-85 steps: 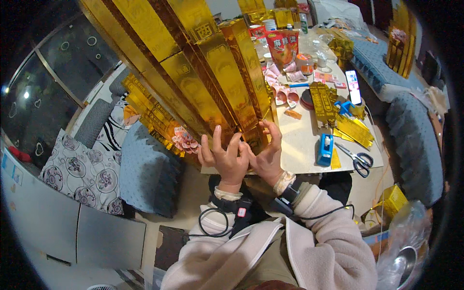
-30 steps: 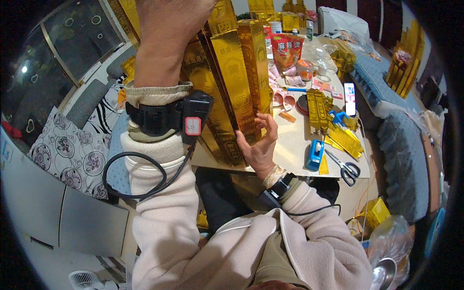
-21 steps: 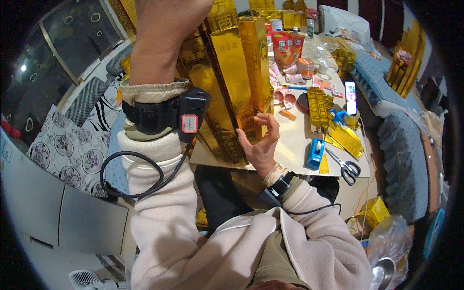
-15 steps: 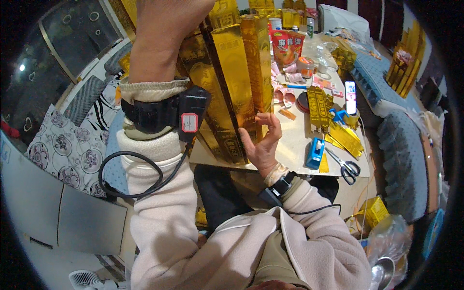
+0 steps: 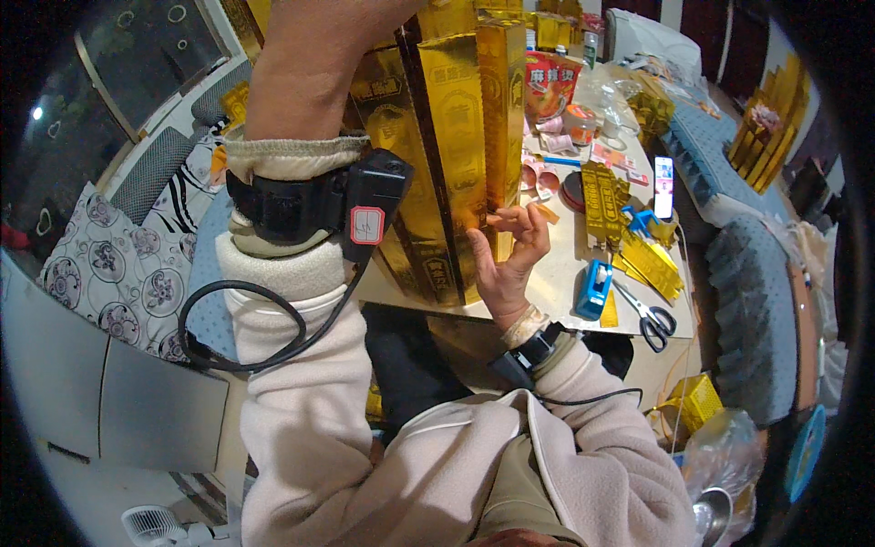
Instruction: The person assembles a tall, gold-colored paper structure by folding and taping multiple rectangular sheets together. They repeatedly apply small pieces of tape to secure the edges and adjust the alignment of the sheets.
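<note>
Tall gold foil-paper columns with embossed patterns stand joined together at the front of the table, rising toward the upper edge of the view. My left arm reaches up along their left side. Only the base of my left hand shows at the top; its fingers are out of the picture, so what they touch is hidden. Low at the columns' right side is my right hand, open, thumb and fingers apart and curved. Its fingertips are at or very close to the gold surface; I cannot tell whether they touch. Nothing is held in it.
On the white table lie a blue tape dispenser, scissors, flat gold paper pieces and a phone. Behind are a red food packet and a clear plastic bag. A blue-covered sofa stands at right.
My left hand has moved up, mostly out of view. The gold columns and my right hand sit slightly further right in the picture, and the right hand's fingers are spread a little more.
</note>
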Tool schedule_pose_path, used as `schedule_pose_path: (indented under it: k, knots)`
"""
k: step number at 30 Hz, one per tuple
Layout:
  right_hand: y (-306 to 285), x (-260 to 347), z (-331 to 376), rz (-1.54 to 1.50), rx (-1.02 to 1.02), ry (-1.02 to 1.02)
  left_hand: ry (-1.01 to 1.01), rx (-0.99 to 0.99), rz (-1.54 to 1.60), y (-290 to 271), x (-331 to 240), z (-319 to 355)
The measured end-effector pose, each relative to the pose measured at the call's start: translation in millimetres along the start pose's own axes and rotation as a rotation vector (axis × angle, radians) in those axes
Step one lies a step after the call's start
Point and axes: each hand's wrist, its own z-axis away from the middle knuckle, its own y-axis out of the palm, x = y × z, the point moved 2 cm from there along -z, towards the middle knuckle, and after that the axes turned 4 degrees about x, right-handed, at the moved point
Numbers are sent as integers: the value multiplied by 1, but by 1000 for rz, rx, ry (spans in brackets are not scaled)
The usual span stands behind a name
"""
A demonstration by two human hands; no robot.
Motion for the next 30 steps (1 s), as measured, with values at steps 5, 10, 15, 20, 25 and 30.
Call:
schedule_pose_path:
  k: [5, 10, 15, 20, 25, 30]
  knots:
    - [-3, -2, -2, -12, 26, 10, 1, -1, 27, 1, 0, 1]
    - [-5, -1, -4, -31, 51, 29, 11, -21, 60, 3, 1, 1]
    - [-18, 9, -5, -106, 67, 87, 24, -75, 113, 6, -1, 3]
    - [-28, 17, -5, -286, 162, 276, 10, -68, 121, 7, 0, 5]
    - [-25, 18, -5, -344, 237, 358, 26, -99, 96, 7, 2, 3]
    - [-22, 18, -2, -364, 257, 407, 42, -91, 116, 4, 4, 4]
